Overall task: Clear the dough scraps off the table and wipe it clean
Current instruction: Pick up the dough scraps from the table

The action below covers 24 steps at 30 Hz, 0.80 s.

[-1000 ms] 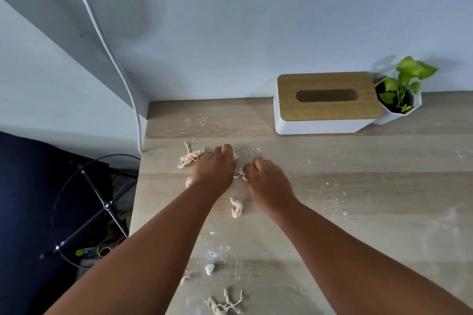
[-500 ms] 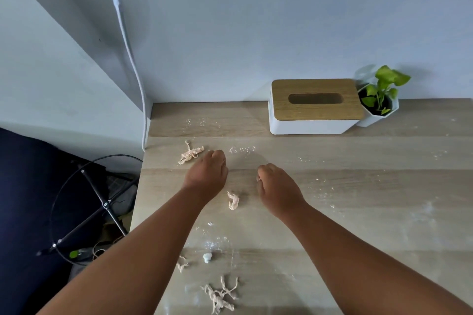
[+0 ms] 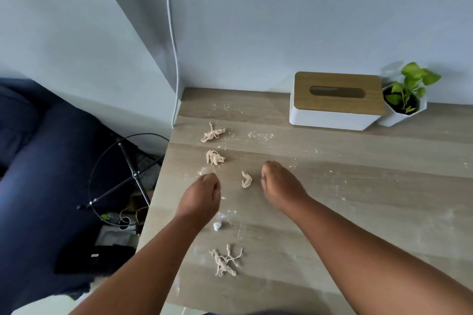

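Observation:
Several pale dough scraps lie on the floury wooden table (image 3: 371, 202): a stringy one (image 3: 213, 133) at the far left, a clump (image 3: 215, 157) just nearer, a small curl (image 3: 247, 179) between my hands, and a big tangle (image 3: 225, 261) close to me. By my left wrist sits a small white lump (image 3: 217, 226). My left hand (image 3: 202, 197) hovers knuckles up, fingers curled under, just left of the curl. To the right of it, my right hand (image 3: 279, 186) is also curled, fingertips near the table. Whatever is inside either hand is hidden.
A white tissue box with a wooden lid (image 3: 335, 102) and a potted plant (image 3: 407, 100) stand against the back wall. The table's left edge drops to a black stand (image 3: 128, 171), cables and a dark blue sofa (image 3: 38, 161). A white cable (image 3: 174, 59) hangs down the wall.
Both hands have drawn back toward me and apart. The clump once under my left hand now shows. The small scrap that lay between my fingertips is out of sight.

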Each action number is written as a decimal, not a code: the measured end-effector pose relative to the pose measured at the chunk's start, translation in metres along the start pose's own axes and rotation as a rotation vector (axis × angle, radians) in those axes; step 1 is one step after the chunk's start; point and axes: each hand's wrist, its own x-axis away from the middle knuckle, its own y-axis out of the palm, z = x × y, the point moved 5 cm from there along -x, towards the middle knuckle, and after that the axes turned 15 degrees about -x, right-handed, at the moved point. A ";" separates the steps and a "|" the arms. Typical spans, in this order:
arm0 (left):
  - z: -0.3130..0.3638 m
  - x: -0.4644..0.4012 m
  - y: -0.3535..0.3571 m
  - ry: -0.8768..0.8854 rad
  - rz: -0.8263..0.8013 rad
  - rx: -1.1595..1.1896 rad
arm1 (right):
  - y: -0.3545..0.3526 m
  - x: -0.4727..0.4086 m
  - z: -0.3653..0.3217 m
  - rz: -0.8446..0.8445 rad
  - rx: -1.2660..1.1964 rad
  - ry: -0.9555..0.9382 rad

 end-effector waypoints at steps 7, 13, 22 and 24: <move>-0.011 0.058 0.023 -0.018 -0.030 -0.103 | 0.008 -0.008 -0.008 0.006 0.041 -0.007; -0.006 0.085 0.035 0.095 0.047 -0.382 | 0.024 -0.010 -0.015 0.022 0.139 -0.061; -0.002 0.086 0.039 0.095 0.028 -0.399 | 0.053 -0.009 -0.019 -0.038 0.313 -0.115; -0.001 0.085 0.040 0.109 0.028 -0.388 | 0.056 -0.007 -0.021 -0.042 0.343 -0.147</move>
